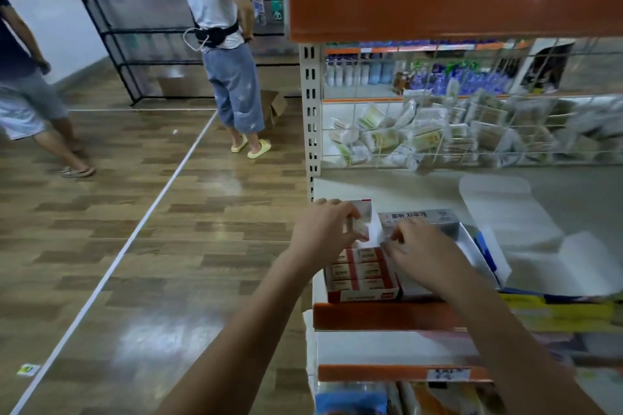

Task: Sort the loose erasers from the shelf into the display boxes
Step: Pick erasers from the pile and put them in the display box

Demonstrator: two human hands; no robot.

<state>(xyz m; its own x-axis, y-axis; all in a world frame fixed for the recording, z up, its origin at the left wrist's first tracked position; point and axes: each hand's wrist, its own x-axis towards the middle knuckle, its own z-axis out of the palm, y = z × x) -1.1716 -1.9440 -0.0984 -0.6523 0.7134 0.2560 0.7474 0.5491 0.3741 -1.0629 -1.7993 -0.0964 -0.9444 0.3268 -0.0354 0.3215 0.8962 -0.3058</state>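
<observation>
**The eraser in your left hand sits just behind the red box's free space**

Your left hand (323, 232) has its grip clamped on one small eraser (361, 229), held between curled fingers and thumb. It hangs just over the back part of the red display box (362, 293), which stands at the front edge of the shelf (421, 189). The rows of erasers already in the box (360, 268) fill its front part, each with its long axis running left to right. The free space seems to be at the back, directly below the held eraser. So I judge that the coming move is short: down and a little toward you, with the eraser turned so it lies parallel to the rows.

Your right hand (418, 253) is at the grey box (421, 217), just to the right of the red one. Its fingers are curled and seem to pinch something small at the front of that box; it is blurred, so I cannot tell if the grip really holds anything.

The left hand is clearly the nearer one to the red box. The two hands are close together, so take care that they do not touch.
</observation>
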